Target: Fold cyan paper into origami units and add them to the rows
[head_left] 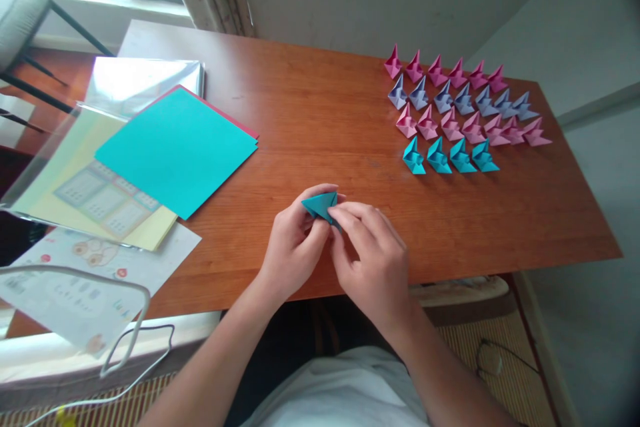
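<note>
A small folded teal origami piece (320,205) is held between both hands above the table's front edge. My left hand (299,240) grips it from the left, with the thumb below and the fingers behind. On its right side, the thumb and fingers of my right hand (373,240) pinch the paper. Part of the piece is hidden by my fingers. At the right of the table stand rows of finished-looking origami figures: dark pink ones (415,69), lavender ones (443,100), light pink ones (450,125) and teal ones (437,158).
Left on the wooden table (310,120) lies a stack of teal paper sheets (180,150) with a red sheet beneath. Under it are a clear sleeve with yellow paper (55,163) and a printed white sheet (165,257). A white cable (120,393) hangs at lower left; a chair (23,13) stands beyond.
</note>
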Available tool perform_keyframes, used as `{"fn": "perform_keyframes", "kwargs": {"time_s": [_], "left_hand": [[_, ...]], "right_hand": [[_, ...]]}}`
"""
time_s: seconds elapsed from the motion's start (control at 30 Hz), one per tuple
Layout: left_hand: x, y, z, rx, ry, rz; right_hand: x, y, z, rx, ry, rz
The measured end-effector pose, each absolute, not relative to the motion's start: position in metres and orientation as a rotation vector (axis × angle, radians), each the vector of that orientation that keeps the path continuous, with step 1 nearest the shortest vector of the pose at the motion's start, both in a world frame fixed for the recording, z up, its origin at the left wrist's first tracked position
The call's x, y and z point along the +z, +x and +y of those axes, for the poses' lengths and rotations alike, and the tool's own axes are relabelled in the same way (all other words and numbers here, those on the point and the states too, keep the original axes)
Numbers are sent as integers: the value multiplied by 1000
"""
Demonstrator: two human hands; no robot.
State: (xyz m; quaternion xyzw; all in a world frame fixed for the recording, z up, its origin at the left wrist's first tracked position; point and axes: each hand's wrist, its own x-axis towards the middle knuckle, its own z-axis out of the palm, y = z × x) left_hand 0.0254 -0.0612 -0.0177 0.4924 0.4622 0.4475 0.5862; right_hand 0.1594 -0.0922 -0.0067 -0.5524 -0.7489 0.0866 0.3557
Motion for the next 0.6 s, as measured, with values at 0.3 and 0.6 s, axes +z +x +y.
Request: {"fn": "perform_keyframes", "kwargs": {"time_s": [0.3,0.6], "left_hand": [[-17,21,-59,1098,1180,1177],[-20,17,-60,1132,1336,1261]], "right_hand": [[-5,156,-100,359,-1342,-1885],[-5,154,-102,381,-1337,-1897]]}}
